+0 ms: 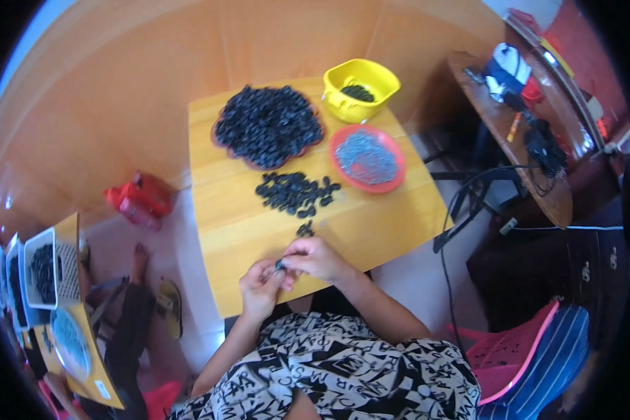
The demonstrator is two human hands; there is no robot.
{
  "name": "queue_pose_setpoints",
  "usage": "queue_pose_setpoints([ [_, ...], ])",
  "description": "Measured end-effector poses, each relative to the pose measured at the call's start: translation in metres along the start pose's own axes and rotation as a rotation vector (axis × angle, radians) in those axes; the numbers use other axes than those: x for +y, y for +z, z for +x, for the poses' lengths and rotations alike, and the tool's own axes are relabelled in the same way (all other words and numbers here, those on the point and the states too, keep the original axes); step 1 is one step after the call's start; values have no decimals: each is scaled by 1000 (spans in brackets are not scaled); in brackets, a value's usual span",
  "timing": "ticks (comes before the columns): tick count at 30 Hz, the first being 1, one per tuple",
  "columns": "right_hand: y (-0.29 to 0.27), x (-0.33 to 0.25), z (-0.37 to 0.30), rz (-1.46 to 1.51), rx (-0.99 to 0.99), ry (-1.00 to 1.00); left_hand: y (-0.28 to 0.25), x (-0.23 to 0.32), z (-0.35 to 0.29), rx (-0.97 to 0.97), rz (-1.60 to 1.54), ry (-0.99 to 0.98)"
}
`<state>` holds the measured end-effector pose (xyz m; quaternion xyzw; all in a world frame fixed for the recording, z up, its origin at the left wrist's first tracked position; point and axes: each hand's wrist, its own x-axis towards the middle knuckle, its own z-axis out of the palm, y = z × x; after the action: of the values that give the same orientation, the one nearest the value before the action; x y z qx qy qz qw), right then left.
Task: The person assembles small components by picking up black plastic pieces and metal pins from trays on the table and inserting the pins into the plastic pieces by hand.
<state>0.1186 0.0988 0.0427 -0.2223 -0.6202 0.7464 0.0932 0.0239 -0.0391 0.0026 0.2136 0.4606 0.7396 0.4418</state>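
Over the near edge of the wooden table, my left hand and my right hand meet, fingers pinched together. Between them is a small black part, mostly covered by the fingertips, so its exact kind does not show. A few similar black pieces lie just beyond my right hand. Farther off, a loose pile of small, rounded black parts spreads across the tabletop.
Behind the pile, a red scalloped tray is heaped with black parts. A red plate holds thin silvery metal pieces; a yellow basin holds small dark pieces. At left, another person's leg shows near a table with a white basket.
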Motion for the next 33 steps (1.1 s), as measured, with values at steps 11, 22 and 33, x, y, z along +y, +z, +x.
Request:
queue_pose_setpoints([
  [11, -180, -120, 98, 450, 511, -300, -2, 2, -1, -69, -5, 31],
  [22, -179, -66, 35, -696, 1019, -499, 1, -4, 1, -74, -10, 30],
  [33, -153, 4, -11, -1305, 1000, -562, 3, -4, -1, -67, 81, 48],
])
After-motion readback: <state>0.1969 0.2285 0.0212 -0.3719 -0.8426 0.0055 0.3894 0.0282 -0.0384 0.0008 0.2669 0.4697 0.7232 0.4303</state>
